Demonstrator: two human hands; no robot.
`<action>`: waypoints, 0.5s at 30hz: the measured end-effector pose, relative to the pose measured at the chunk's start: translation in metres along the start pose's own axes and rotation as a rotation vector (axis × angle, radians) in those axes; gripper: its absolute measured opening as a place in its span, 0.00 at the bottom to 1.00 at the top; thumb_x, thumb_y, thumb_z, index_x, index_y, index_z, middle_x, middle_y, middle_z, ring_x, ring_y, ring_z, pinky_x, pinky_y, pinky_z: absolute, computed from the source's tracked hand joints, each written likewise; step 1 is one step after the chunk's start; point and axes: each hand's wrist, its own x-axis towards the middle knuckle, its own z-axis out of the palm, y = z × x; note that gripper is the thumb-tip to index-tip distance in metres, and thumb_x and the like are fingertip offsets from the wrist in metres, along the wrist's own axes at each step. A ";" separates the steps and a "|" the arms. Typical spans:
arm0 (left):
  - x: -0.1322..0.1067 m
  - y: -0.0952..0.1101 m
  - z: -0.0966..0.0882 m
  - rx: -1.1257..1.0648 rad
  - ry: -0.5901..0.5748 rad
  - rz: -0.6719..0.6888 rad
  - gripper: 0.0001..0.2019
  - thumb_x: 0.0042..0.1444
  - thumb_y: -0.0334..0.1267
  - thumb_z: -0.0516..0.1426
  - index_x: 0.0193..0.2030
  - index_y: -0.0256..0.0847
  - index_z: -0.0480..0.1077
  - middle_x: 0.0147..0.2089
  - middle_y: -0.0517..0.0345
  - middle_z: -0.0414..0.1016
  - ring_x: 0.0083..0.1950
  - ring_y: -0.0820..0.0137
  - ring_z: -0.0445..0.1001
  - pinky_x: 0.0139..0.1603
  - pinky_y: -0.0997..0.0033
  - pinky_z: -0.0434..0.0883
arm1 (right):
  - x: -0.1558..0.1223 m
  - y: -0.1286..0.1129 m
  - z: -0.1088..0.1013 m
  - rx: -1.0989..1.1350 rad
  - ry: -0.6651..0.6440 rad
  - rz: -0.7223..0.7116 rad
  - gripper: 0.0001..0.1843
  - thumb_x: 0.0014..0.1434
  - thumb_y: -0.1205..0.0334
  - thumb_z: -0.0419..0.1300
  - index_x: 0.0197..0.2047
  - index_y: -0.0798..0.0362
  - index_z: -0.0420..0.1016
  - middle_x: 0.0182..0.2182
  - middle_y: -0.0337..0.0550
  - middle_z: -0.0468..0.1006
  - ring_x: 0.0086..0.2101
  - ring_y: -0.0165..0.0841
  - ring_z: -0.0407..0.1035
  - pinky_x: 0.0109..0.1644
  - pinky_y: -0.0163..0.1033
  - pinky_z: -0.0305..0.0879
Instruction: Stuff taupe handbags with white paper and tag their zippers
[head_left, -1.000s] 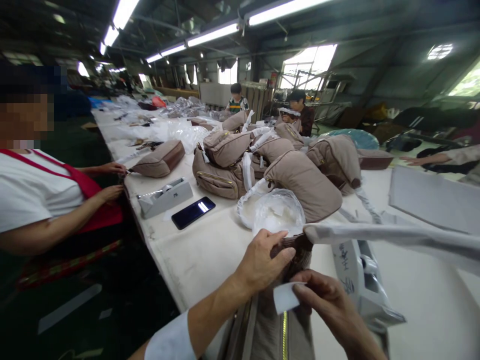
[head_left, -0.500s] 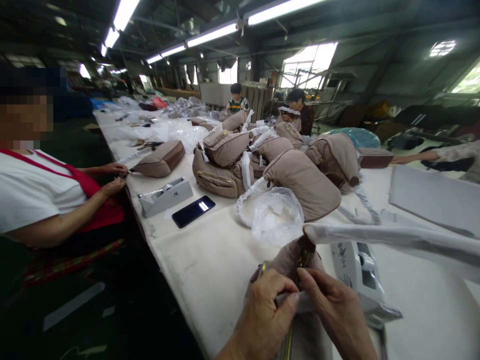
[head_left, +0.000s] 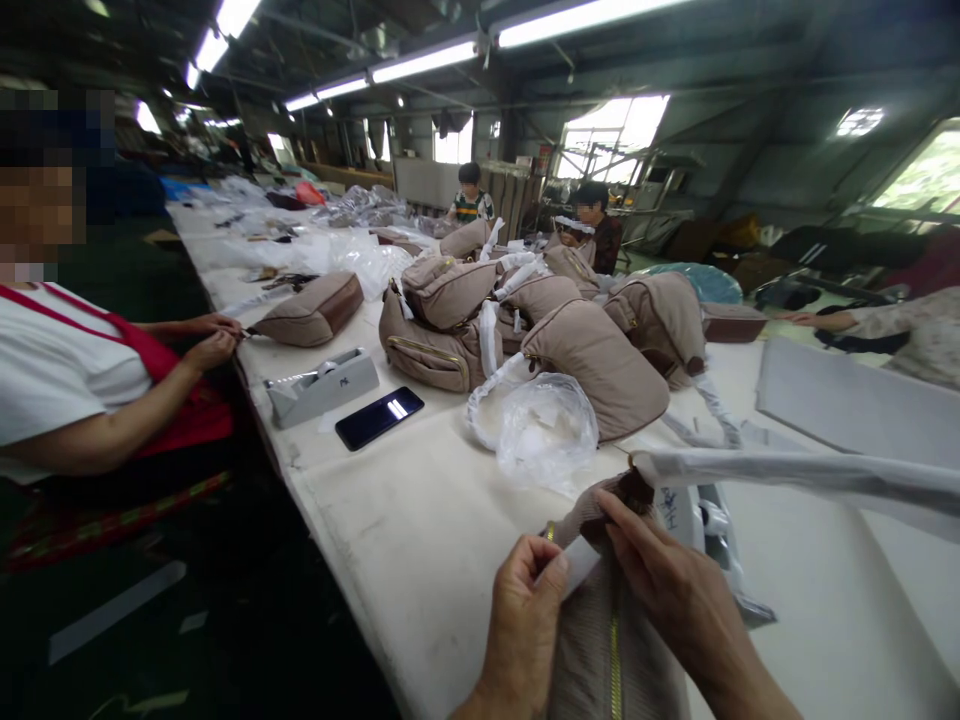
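Close in front of me lies a taupe bag (head_left: pixel 585 655) with brass zippers and a dark brown tab (head_left: pixel 637 488) at its end. My left hand (head_left: pixel 525 610) is closed, pinching a small white paper strip (head_left: pixel 582 563) between thumb and forefinger over the bag. My right hand (head_left: pixel 667 570) grips the bag's end beside the tab; its thumb is mostly hidden. A strap wrapped in white (head_left: pixel 795 470) runs from the tab to the right. Partly behind my right hand stands a grey tape dispenser (head_left: pixel 716 540).
A heap of taupe bags (head_left: pixel 600 365) covers the table (head_left: pixel 390 540) beyond a crumpled plastic bag (head_left: pixel 547 430). Left of it lie a phone (head_left: pixel 379 418) and another tape dispenser (head_left: pixel 326 388). A co-worker (head_left: pixel 97 390) sits at the left edge, hands at a bag.
My hands have drawn slightly apart. The white strip now shows more clearly in my left hand, and my right hand has moved up toward the tab. The view has shifted slightly.
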 end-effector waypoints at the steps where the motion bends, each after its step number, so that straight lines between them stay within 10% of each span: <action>1: 0.001 -0.002 0.000 -0.067 0.018 -0.026 0.12 0.50 0.42 0.61 0.31 0.37 0.65 0.30 0.61 0.68 0.33 0.73 0.65 0.37 0.73 0.67 | 0.002 0.007 -0.005 -0.084 -0.047 -0.055 0.17 0.63 0.65 0.46 0.52 0.52 0.69 0.37 0.46 0.80 0.24 0.36 0.75 0.19 0.35 0.65; 6: 0.008 -0.004 0.000 -0.216 -0.012 -0.115 0.14 0.47 0.43 0.63 0.31 0.36 0.65 0.31 0.59 0.71 0.34 0.72 0.69 0.40 0.68 0.72 | 0.008 0.033 -0.021 -0.187 -0.161 -0.208 0.21 0.55 0.75 0.45 0.46 0.52 0.73 0.26 0.41 0.79 0.17 0.35 0.71 0.13 0.34 0.59; 15: 0.028 0.000 0.002 -0.008 -0.038 -0.147 0.17 0.42 0.45 0.66 0.31 0.35 0.66 0.27 0.61 0.68 0.28 0.76 0.66 0.22 0.80 0.67 | -0.009 0.049 -0.014 0.108 -0.122 -0.119 0.15 0.62 0.68 0.48 0.47 0.51 0.74 0.36 0.46 0.81 0.27 0.33 0.76 0.25 0.31 0.70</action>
